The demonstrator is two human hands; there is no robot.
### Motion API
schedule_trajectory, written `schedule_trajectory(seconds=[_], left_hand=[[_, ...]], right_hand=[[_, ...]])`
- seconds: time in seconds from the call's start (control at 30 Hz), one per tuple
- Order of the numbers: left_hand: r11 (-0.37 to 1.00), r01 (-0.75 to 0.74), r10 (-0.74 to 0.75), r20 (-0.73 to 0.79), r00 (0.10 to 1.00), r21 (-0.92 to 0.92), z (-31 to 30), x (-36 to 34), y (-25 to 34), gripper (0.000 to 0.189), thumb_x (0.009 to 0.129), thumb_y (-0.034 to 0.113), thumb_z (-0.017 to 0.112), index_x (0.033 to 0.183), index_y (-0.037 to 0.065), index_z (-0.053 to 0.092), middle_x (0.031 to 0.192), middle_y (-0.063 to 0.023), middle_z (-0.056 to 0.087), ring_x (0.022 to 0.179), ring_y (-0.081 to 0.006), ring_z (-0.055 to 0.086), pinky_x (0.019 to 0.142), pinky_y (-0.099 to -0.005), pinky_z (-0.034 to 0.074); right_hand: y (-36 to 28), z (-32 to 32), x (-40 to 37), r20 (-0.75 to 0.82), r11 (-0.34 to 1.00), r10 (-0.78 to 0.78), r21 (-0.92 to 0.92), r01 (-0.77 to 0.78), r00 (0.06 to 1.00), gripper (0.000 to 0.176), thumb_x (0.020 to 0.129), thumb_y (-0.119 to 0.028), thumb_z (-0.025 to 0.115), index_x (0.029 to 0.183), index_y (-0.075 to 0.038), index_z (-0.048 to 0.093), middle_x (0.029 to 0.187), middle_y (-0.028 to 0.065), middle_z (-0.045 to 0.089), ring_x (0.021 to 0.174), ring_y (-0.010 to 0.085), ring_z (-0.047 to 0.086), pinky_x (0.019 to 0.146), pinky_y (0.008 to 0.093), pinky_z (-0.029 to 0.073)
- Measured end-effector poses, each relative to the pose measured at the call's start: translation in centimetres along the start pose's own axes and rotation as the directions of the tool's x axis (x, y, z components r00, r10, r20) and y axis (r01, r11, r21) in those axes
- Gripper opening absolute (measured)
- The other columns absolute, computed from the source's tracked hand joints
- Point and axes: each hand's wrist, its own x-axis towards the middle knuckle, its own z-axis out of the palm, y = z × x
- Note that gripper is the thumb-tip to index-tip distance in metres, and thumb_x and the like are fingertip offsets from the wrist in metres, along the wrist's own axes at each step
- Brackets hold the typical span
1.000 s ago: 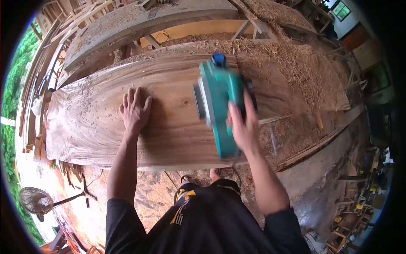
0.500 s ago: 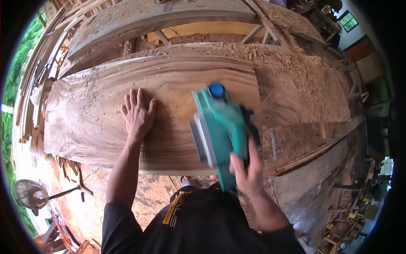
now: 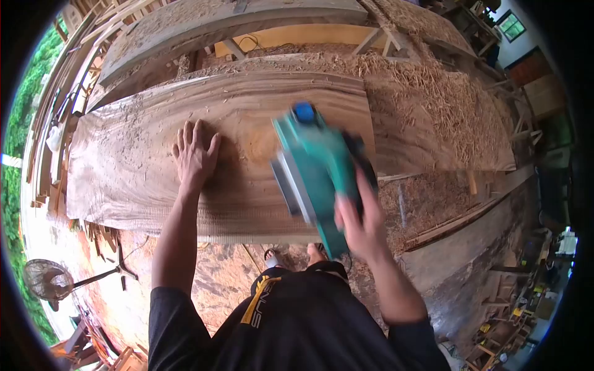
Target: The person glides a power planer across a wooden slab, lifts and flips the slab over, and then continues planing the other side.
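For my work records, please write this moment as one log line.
left hand: flat on wood slab | right hand: grips green planer | shavings: on board at right

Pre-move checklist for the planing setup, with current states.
1. Right hand gripping the green power tool: ok, fingers around its handle.
2. Left hand away from the tool: ok, flat on the wide board, bare wood between them.
3. Board surface free of debris: not ok, small chips scattered near its left end.
4. Board secured: cannot tell, no clamp visible, underside hidden.
5. Tool base flat on the wood: cannot tell, hidden from above and blurred.
6. Power cord out of the way: cannot tell, its run from the tool isn't clear.
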Motion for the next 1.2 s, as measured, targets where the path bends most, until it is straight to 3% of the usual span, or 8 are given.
schedule_trajectory(seconds=[0.13,0.3,0.47,0.7,0.8,0.9,0.97,1.2], left_hand=[[0.996,0.07,-0.073,0.053,0.996,0.06,0.1,0.1,0.8,0.073,0.1,0.056,0.048,0.156,0.012,0.035,0.164,-0.0184,0.028,0.152,-0.0391,0.022,0.122,-0.0562,0.017],[0.999,0.03,-0.031,0.04,0.999,0.045,1.3,0.0,2.7,0.073,0.1,0.056,0.048,0.157,0.012,0.035,0.164,-0.0183,0.027,0.152,-0.0401,0.021,0.121,-0.057,0.018],[0.999,0.016,-0.018,0.046,0.999,0.039,1.3,0.0,2.8,0.073,0.099,0.055,0.049,0.156,0.011,0.036,0.164,-0.0184,0.028,0.152,-0.0395,0.022,0.121,-0.0568,0.018],[0.999,-0.033,0.033,-0.029,0.999,-0.003,0.3,0.0,3.0,0.068,0.098,0.053,0.053,0.151,0.011,0.044,0.159,-0.0177,0.036,0.149,-0.0376,0.029,0.118,-0.0549,0.023],[0.999,-0.033,0.032,-0.038,0.999,-0.014,0.3,-0.1,3.0,0.068,0.098,0.054,0.053,0.151,0.013,0.044,0.159,-0.0166,0.037,0.149,-0.0358,0.029,0.119,-0.0544,0.022],[1.0,-0.025,0.025,-0.014,1.0,-0.004,0.5,0.0,2.8,0.069,0.098,0.055,0.053,0.152,0.013,0.043,0.16,-0.0159,0.036,0.149,-0.0346,0.029,0.119,-0.0543,0.022],[0.999,-0.023,0.023,-0.009,1.0,0.031,0.7,-0.2,2.9,0.069,0.099,0.054,0.052,0.153,0.013,0.041,0.161,-0.0168,0.034,0.149,-0.0374,0.029,0.119,-0.0551,0.022],[0.999,0.031,-0.034,0.07,0.997,0.04,0.7,0.1,3.3,0.07,0.1,0.052,0.05,0.156,0.014,0.035,0.164,-0.0172,0.027,0.152,-0.0395,0.022,0.122,-0.0583,0.017]], right_hand=[[0.4,-6.3,-16.2,0.095,0.982,0.19,-0.033,-0.188,0.977,0.059,0.096,-0.015,0.06,0.145,0.01,0.04,0.078,0.0071,0.063,0.065,0.0133,0.063,0.061,0.028,0.053],[1.0,-6.3,-16.4,0.056,0.985,0.101,-0.148,-0.092,0.993,0.062,0.092,-0.017,0.064,0.141,0.014,0.042,0.083,0.0142,0.068,0.068,0.0222,0.071,0.064,0.0341,0.057],[-0.4,-1.9,-4.2,-0.011,0.981,0.169,-0.09,-0.169,0.986,0.055,0.096,-0.011,0.062,0.144,0.008,0.044,0.108,0.0244,0.069,0.085,0.0308,0.074,0.075,0.0372,0.058],[3.6,3.0,20.8,-0.072,0.977,-0.198,-0.096,0.191,0.978,0.054,0.102,-0.039,0.057,0.144,-0.006,0.049,0.091,0.02,0.071,0.082,0.0326,0.072,0.073,0.0415,0.055],[2.7,2.3,20.5,0.019,0.999,-0.041,0.014,0.041,0.999,0.058,0.102,-0.042,0.057,0.145,-0.005,0.048,0.098,0.0245,0.07,0.086,0.0348,0.072,0.077,0.0428,0.055],[1.5,-0.6,12.3,0.016,0.999,0.002,-0.04,-0.001,1.0,0.055,0.104,-0.034,0.055,0.147,-0.003,0.046,0.095,0.0193,0.068,0.079,0.0247,0.07,0.072,0.0379,0.054],[0.6,-3.1,4.1,0.008,0.994,0.101,0.034,-0.101,0.995,0.055,0.102,-0.019,0.059,0.15,0.0,0.041,0.116,0.0195,0.066,0.089,0.0243,0.07,0.075,0.0354,0.055],[1.5,-10.4,-17.7,-0.023,0.976,0.12,-0.178,-0.122,0.993,0.058,0.094,-0.009,0.059,0.145,0.01,0.041,0.083,0.011,0.066,0.07,0.0162,0.067,0.065,0.0307,0.054]])
